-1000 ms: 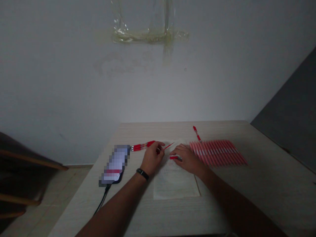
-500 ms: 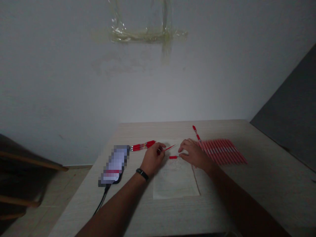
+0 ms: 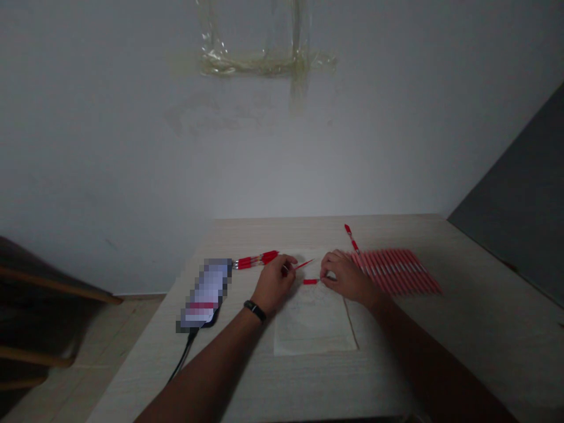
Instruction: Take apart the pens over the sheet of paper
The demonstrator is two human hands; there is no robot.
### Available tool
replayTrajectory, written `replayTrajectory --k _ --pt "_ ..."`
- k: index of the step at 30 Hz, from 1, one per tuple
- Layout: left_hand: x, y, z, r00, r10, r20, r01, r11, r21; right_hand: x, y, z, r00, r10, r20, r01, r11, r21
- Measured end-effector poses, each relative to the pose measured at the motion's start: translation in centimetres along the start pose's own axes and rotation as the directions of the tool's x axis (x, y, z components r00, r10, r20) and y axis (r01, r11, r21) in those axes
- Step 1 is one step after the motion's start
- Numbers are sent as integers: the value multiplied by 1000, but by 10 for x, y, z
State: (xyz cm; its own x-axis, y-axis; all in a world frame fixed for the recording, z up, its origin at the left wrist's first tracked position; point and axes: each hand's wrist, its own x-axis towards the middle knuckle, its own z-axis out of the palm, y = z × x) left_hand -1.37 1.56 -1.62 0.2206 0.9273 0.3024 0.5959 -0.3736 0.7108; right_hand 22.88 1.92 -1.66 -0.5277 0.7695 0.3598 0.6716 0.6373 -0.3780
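My left hand (image 3: 278, 279), with a black band at the wrist, is closed in a pinch on a thin red pen refill (image 3: 304, 264). The refill's pointed end sticks out up and to the right. My right hand (image 3: 343, 276) has thumb and finger pinched at the right end of a short red pen part (image 3: 310, 282). That part lies level, low over a sheet of white paper (image 3: 315, 329). The hands are a short way apart, and the fingertips of the right one partly hide the end it grips.
Right of my right hand lies a row of several red pens (image 3: 396, 270), with one red pen (image 3: 351, 238) slanting behind it. Several assembled red pens (image 3: 255, 259) lie left, near a phone (image 3: 205, 294) on a cable. A wall (image 3: 326, 164) stands behind the table (image 3: 247, 232).
The fingers of my right hand have come together at the end of the short red pen part. My left hand and the refill have hardly moved.
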Motion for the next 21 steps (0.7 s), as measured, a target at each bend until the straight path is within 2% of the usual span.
replayTrajectory --k 6,14,21 --pt "0 -2 1 1000 11 4 -11 1000 -4 0 1 -2 1000 -9 6 9 1000 1" --pt "-2 -3 2 999 20 41 -19 999 -29 6 0 -10 986 39 -161 -31 998 56" --pt "-4 6 1 993 44 109 -42 999 -23 5 -12 -10 995 -19 -102 28 996 85"
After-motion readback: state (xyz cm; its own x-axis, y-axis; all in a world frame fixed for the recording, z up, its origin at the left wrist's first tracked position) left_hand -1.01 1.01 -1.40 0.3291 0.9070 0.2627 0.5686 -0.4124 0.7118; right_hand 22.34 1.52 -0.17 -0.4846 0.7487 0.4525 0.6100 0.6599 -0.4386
